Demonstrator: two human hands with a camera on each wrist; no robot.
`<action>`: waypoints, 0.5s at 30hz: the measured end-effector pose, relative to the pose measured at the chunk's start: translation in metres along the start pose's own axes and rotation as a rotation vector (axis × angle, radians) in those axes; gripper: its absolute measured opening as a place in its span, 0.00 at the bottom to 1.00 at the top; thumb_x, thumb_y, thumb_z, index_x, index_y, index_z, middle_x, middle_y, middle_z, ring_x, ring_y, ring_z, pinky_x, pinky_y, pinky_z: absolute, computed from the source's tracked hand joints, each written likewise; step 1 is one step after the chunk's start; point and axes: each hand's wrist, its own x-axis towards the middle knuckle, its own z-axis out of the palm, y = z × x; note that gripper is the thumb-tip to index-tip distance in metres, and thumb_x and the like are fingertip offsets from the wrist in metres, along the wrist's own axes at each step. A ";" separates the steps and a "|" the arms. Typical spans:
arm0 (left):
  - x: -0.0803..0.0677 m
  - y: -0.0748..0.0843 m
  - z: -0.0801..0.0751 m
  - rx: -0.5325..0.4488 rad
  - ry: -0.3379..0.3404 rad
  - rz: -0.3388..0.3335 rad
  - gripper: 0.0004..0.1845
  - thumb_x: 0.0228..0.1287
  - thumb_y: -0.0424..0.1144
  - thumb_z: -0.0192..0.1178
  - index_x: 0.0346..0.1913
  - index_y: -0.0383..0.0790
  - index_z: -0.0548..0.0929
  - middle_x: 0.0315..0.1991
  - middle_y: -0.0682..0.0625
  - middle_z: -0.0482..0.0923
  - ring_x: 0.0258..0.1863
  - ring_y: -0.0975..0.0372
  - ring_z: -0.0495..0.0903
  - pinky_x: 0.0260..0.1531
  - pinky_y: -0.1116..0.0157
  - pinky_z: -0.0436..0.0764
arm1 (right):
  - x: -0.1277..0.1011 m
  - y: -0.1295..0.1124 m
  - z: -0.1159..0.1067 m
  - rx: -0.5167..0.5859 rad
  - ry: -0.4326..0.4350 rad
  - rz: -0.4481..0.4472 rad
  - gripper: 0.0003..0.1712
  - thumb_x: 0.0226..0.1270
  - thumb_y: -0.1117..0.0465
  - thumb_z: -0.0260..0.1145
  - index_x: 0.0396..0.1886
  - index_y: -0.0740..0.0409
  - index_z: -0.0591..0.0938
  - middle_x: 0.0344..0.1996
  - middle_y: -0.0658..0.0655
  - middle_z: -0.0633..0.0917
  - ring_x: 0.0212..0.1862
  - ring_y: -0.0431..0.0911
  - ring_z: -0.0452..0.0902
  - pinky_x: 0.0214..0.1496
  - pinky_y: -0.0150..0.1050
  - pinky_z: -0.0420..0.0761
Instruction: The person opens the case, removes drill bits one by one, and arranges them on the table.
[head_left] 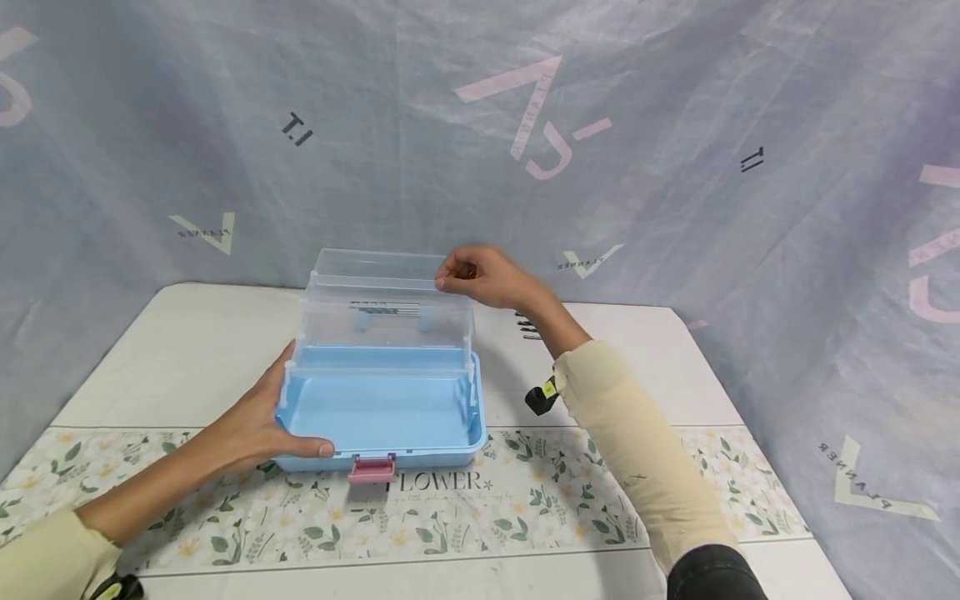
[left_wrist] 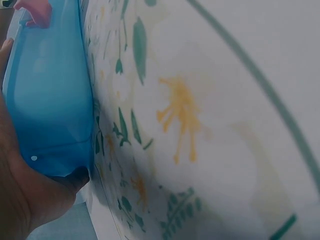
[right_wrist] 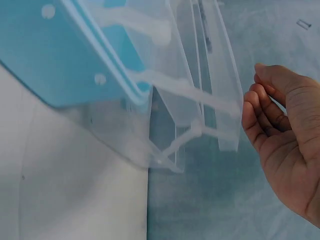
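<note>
A light blue plastic storage box [head_left: 382, 408] stands open on the table, its interior bare, with a pink latch [head_left: 372, 470] at the front. Clear plastic trays [head_left: 386, 325] rise from its back on white hinge arms [right_wrist: 185, 90]. My left hand [head_left: 266, 425] grips the left end of the box, thumb along the front rim and the other fingers around the side. At the trays' upper right edge is my right hand [head_left: 483, 277]. Its fingers are loosely curled beside the clear edge, thumb near the index fingertip, with nothing seen between them.
Under the box lies a white table cover [head_left: 600, 358] with a printed floral band [head_left: 540, 500]. A grey-blue printed curtain [head_left: 405, 150] hangs behind and along both sides. Dark printed marks [head_left: 528, 325] show on the cover right of the trays.
</note>
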 end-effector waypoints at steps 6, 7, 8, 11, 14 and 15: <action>0.000 -0.001 0.000 -0.003 0.005 0.003 0.89 0.53 0.56 0.89 0.92 0.50 0.20 0.91 0.22 0.34 0.84 0.17 0.50 0.68 0.14 0.66 | 0.007 -0.002 0.012 -0.016 -0.028 -0.044 0.07 0.83 0.59 0.73 0.48 0.57 0.93 0.37 0.53 0.89 0.33 0.44 0.76 0.38 0.36 0.77; 0.000 -0.001 0.000 -0.004 0.005 0.003 0.90 0.53 0.56 0.90 0.92 0.50 0.20 0.91 0.22 0.34 0.84 0.17 0.50 0.68 0.13 0.65 | 0.008 -0.002 0.014 -0.017 -0.034 -0.050 0.07 0.83 0.59 0.73 0.48 0.57 0.93 0.37 0.54 0.90 0.33 0.43 0.75 0.38 0.36 0.77; 0.000 -0.001 0.000 -0.007 0.006 0.004 0.90 0.53 0.56 0.90 0.92 0.50 0.19 0.91 0.22 0.34 0.85 0.17 0.50 0.69 0.14 0.65 | 0.008 -0.003 0.015 -0.016 -0.041 -0.053 0.07 0.83 0.59 0.73 0.48 0.57 0.93 0.38 0.56 0.90 0.33 0.43 0.75 0.38 0.36 0.77; 0.000 0.000 0.000 -0.011 0.005 0.001 0.90 0.52 0.56 0.90 0.92 0.50 0.20 0.91 0.22 0.34 0.85 0.17 0.50 0.69 0.14 0.64 | 0.011 -0.004 0.019 -0.026 -0.055 -0.060 0.09 0.84 0.58 0.72 0.50 0.59 0.93 0.40 0.59 0.92 0.33 0.43 0.75 0.39 0.36 0.77; 0.000 0.001 0.000 -0.018 0.006 0.001 0.90 0.52 0.55 0.90 0.92 0.49 0.20 0.92 0.23 0.34 0.85 0.17 0.50 0.70 0.14 0.64 | 0.015 -0.006 0.021 -0.045 -0.068 -0.058 0.12 0.85 0.57 0.71 0.53 0.60 0.94 0.39 0.60 0.92 0.31 0.42 0.73 0.39 0.36 0.76; 0.000 0.001 0.000 -0.021 0.006 0.002 0.90 0.52 0.55 0.90 0.92 0.48 0.21 0.92 0.23 0.35 0.85 0.18 0.50 0.70 0.14 0.64 | 0.017 -0.005 0.023 -0.056 -0.070 -0.055 0.12 0.85 0.57 0.71 0.53 0.60 0.94 0.38 0.59 0.92 0.31 0.42 0.73 0.39 0.36 0.75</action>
